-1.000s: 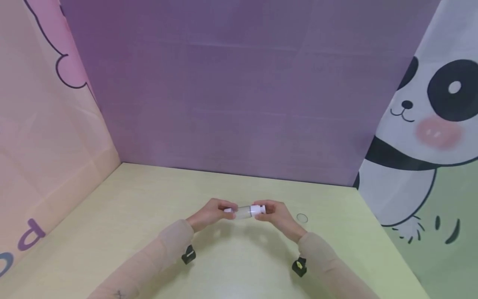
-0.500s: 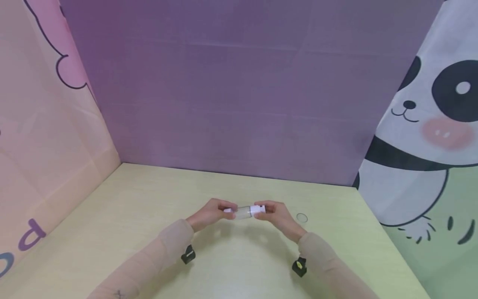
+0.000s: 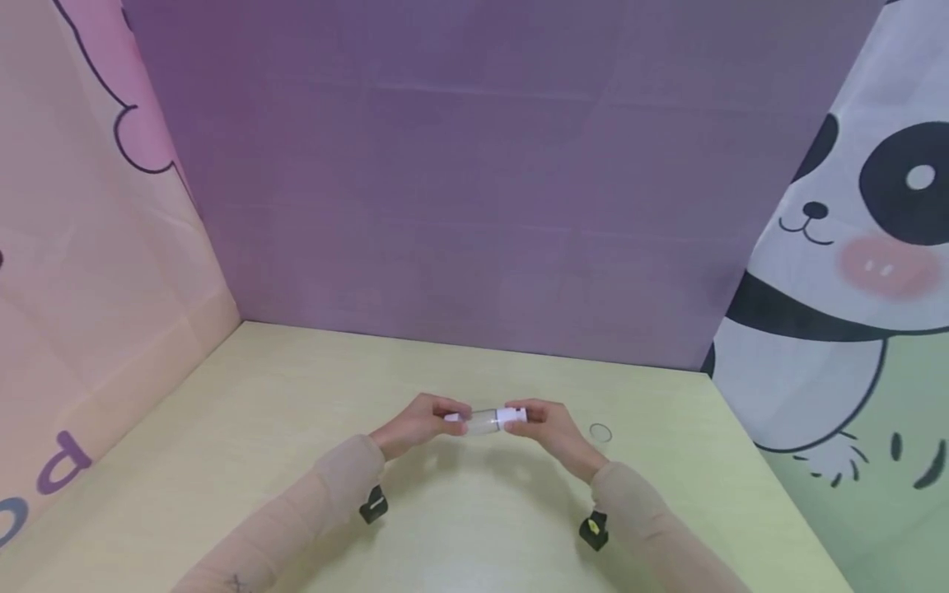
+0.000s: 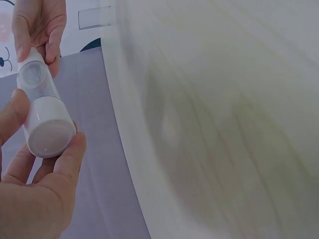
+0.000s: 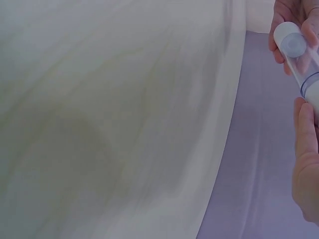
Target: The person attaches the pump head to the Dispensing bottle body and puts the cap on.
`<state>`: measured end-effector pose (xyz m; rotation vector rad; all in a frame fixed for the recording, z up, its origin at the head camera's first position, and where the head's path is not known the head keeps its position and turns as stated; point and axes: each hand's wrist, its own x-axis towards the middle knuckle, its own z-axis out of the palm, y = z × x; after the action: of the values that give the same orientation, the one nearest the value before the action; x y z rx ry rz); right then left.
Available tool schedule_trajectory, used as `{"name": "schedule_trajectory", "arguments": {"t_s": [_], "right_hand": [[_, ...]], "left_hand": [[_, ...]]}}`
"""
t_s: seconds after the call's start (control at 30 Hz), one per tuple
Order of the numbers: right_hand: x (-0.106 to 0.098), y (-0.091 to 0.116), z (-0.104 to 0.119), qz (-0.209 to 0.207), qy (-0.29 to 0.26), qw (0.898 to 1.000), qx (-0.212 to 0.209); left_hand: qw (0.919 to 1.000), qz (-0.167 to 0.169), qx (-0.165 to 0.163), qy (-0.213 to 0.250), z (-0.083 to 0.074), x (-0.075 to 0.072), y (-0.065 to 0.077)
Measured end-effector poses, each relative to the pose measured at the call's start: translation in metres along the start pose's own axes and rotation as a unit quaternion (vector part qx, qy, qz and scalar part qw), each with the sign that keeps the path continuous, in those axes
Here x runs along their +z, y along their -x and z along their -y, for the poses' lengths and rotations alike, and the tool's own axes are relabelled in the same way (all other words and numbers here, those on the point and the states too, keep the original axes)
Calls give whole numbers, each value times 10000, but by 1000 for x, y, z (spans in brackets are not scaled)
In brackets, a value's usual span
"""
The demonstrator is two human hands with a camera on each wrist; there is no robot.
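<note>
A small clear pump bottle (image 3: 483, 421) with white ends is held lengthwise between both hands, above the table. My left hand (image 3: 418, 424) grips its white base, thumb on one side and fingers on the other; the round bottom faces the left wrist view. At the other end my right hand (image 3: 549, 424) pinches the white collar, and its fingers hide part of that end. In the right wrist view the bottle (image 5: 302, 64) shows a pale round piece inside the clear wall, near the base. To the right of my right hand lies a clear cap (image 3: 600, 432), a transparent cylinder in the left wrist view.
The pale wooden table (image 3: 311, 379) meets a purple backdrop (image 3: 474, 189) behind the hands. A pink panel (image 3: 96, 272) stands on the left and a panda-print panel (image 3: 808, 387) on the right. Small black wrist devices hang below both sleeves.
</note>
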<state>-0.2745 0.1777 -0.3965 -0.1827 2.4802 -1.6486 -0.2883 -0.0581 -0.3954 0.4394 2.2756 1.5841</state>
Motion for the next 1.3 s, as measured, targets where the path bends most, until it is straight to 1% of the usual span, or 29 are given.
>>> {"name": "schedule_trajectory", "arguments": {"t_s": [0.17,0.3,0.6,0.7,0.9,1.07,1.3], "right_hand": [[-2,2,-2,16,-102,9999,9],[-2,4,-2,2,-84,10000,-32],[-1,3,-3,70,-134,9999,-67],[-2,3,-3,151,-209,9996,-150],[-3,1,-3,297,-452,9975,-460],[-3,4,0,194,-531,9971,-514],[-1,11,7,-5,-520,9981,-323]], "left_hand": [[10000,7,26,-19,0,2,-1],[10000,9,12,-33,0,3,-2],[10000,47,40,-57,0,2,0],[10000,28,43,-56,0,1,0],[9999,-47,61,-66,-2,0,0],[10000,-75,19,-38,-4,1,2],[9999,-96,-2,-51,-5,4,4]]}}
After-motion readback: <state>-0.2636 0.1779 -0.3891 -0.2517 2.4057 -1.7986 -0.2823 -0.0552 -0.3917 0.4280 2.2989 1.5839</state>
